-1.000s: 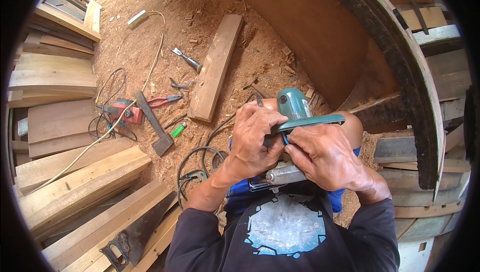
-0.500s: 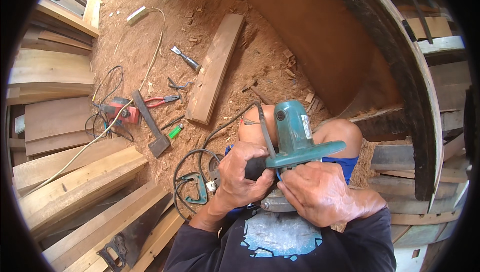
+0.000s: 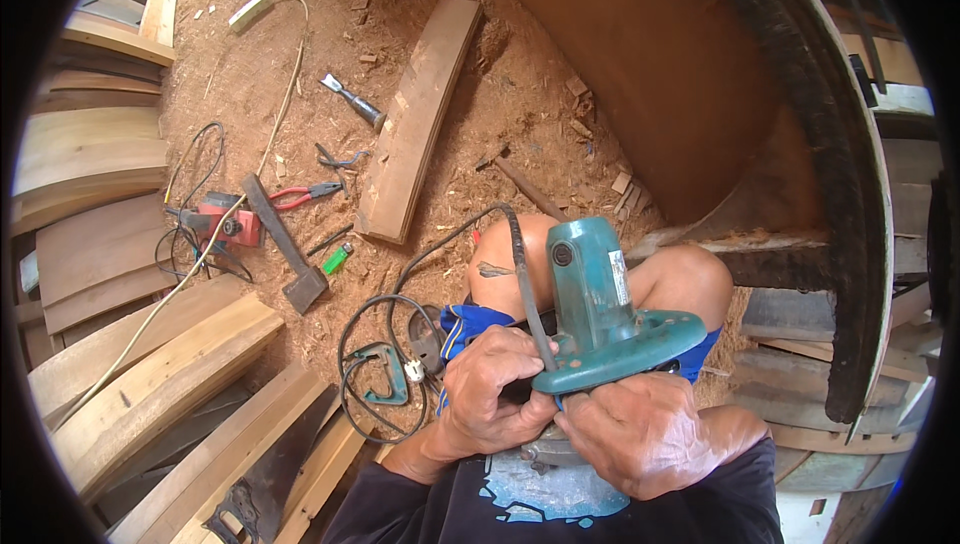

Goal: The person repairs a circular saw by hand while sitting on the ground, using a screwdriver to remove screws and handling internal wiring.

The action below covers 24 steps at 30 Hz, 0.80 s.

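Observation:
A corded power tool with a teal motor housing [image 3: 590,279] and a wide teal handle piece [image 3: 640,349] stands upright between my knees, its metal end low against my shirt. My left hand [image 3: 490,389] is closed at the tool's left side, thumb and forefinger pinched close to where the black cord [image 3: 522,274] comes down. My right hand [image 3: 635,434] is closed just under the handle piece, fingertips meeting the left ones. A bit of blue shows between the fingertips; what they pinch is hidden.
On the sawdust floor lie a hammer [image 3: 285,244], red-handled pliers [image 3: 305,194], a green lighter [image 3: 337,259], a chisel [image 3: 353,102], a wooden plank [image 3: 420,124] and a red power tool [image 3: 230,221]. A loose teal part [image 3: 385,374] rests left of my knee, near a handsaw [image 3: 260,489] and stacked boards [image 3: 170,384].
The teal power tool has tilted and sits slightly lower. My left hand has moved down a little, its fingers closer to the right hand's. The whole view has shifted slightly.

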Available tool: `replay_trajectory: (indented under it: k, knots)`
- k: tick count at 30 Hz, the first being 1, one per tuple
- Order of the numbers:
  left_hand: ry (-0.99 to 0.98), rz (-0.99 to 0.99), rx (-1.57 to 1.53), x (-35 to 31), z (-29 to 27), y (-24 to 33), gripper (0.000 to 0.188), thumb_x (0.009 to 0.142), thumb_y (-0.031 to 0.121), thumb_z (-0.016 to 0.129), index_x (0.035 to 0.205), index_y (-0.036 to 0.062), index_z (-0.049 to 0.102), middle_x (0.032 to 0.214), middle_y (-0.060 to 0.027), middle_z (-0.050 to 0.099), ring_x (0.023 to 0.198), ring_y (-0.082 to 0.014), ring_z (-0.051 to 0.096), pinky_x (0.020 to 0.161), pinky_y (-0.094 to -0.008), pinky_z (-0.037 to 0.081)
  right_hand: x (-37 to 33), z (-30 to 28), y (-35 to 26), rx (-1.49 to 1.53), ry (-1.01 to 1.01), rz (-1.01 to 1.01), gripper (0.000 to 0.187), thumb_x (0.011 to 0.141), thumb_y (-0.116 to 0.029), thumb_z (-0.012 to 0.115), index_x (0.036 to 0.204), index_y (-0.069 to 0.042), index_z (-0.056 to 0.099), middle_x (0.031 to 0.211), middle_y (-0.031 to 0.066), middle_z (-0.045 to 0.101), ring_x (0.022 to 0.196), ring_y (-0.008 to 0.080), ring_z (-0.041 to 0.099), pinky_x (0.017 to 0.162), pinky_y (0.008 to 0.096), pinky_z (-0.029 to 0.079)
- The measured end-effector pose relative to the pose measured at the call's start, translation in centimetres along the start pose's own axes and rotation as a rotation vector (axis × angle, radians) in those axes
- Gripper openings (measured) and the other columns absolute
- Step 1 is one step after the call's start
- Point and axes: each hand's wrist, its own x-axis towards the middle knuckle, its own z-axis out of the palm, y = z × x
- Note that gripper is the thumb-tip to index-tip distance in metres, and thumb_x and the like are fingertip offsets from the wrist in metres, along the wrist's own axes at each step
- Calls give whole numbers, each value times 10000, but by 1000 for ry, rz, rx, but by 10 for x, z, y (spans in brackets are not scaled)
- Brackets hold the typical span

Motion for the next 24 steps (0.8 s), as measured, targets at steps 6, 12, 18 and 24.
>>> replay_trajectory:
  k: [6,12,18,24]
  knots:
    - [10,-52,-216,-11,-2,-5,376,932,35,818,1230,60,589,1115,-179,741,1060,-317,744,934,-446,600,-5,9,1,29,-7,-47,412,688,-126,744,1076,13,742,875,81,655,757,201,694,631,343,582]
    - [-3,-5,-281,-14,-5,-8,399,925,9,826,1252,70,607,1132,-174,749,1070,-317,741,936,-453,607,-4,6,-2,61,-11,-46,478,691,-125,737,1140,39,741,928,113,696,799,207,718,643,349,597]
    - [-21,18,-229,-12,-5,0,433,874,-50,850,1209,79,608,1068,-167,752,996,-303,749,873,-458,630,13,-74,12,215,-478,-101,429,771,-179,876,1162,-25,789,1066,132,786,832,206,771,665,354,633]
    - [-14,71,-150,-18,-3,10,460,848,-67,827,1233,53,606,1057,-164,770,1009,-367,787,914,-507,634,76,-72,58,111,-242,-204,378,893,-159,811,1268,-120,783,1263,146,759,1004,336,734,810,441,602]
